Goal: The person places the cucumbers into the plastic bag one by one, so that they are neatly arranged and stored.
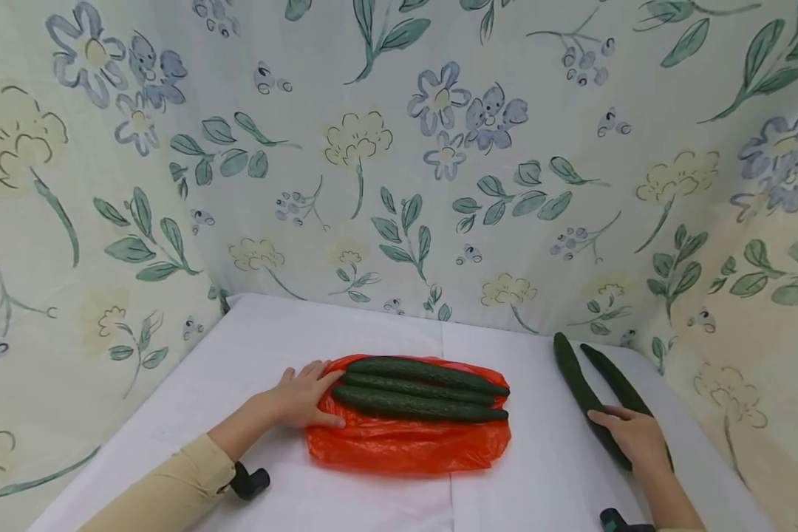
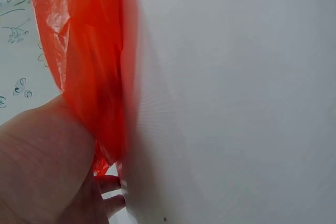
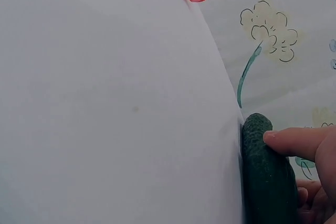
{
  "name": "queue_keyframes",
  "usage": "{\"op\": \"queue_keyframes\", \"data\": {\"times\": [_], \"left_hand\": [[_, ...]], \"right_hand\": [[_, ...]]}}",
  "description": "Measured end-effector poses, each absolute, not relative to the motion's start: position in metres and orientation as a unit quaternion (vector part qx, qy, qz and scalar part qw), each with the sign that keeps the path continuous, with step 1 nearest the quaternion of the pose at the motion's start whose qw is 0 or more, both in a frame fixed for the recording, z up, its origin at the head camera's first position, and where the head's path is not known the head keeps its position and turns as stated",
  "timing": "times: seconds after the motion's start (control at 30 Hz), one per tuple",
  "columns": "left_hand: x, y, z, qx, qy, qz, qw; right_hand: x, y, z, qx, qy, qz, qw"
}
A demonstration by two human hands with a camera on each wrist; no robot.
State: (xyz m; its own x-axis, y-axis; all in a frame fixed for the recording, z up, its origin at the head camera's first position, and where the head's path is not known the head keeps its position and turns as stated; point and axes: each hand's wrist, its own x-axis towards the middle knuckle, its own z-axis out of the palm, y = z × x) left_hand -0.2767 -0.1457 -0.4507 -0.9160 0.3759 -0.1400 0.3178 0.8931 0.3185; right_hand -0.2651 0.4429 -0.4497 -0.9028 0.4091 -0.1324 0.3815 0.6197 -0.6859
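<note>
Three dark green cucumbers (image 1: 419, 405) lie side by side on a crumpled red plastic bag (image 1: 402, 449) in the middle of the table. At the bag's left end rests my left hand (image 1: 302, 399), fingers spread, touching the plastic beside the cucumber ends. The left wrist view shows its palm side against the bag (image 2: 94, 51). On the right, two more cucumbers lie lengthwise. My right hand (image 1: 635, 437) grips the nearer one (image 1: 575, 373), thumb on its left side; the right wrist view shows fingers behind that cucumber (image 3: 265, 182). The other cucumber (image 1: 617, 377) lies to its right, partly hidden by the hand.
A white cloth (image 1: 259, 347) with a seam covers the table. Floral curtains (image 1: 372, 222) hang behind it and along both sides. Black wrist devices (image 1: 249, 482) show near both forearms.
</note>
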Motion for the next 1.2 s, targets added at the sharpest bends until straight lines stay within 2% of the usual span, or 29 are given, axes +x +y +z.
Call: {"op": "queue_keyframes", "data": {"times": [0.37, 0.9, 1.2], "left_hand": [[-0.275, -0.144, -0.448, 0.177, 0.967, 0.144, 0.111], [-0.276, -0.145, -0.449, 0.176, 0.968, 0.141, 0.106], [-0.277, -0.145, -0.449, 0.178, 0.968, 0.143, 0.105]], "right_hand": [[-0.262, 0.442, -0.457, -0.231, -0.908, 0.348, 0.014], [-0.269, 0.440, -0.459, -0.232, -0.905, 0.353, 0.059], [-0.268, 0.442, -0.455, -0.231, -0.901, 0.365, 0.045]]}}
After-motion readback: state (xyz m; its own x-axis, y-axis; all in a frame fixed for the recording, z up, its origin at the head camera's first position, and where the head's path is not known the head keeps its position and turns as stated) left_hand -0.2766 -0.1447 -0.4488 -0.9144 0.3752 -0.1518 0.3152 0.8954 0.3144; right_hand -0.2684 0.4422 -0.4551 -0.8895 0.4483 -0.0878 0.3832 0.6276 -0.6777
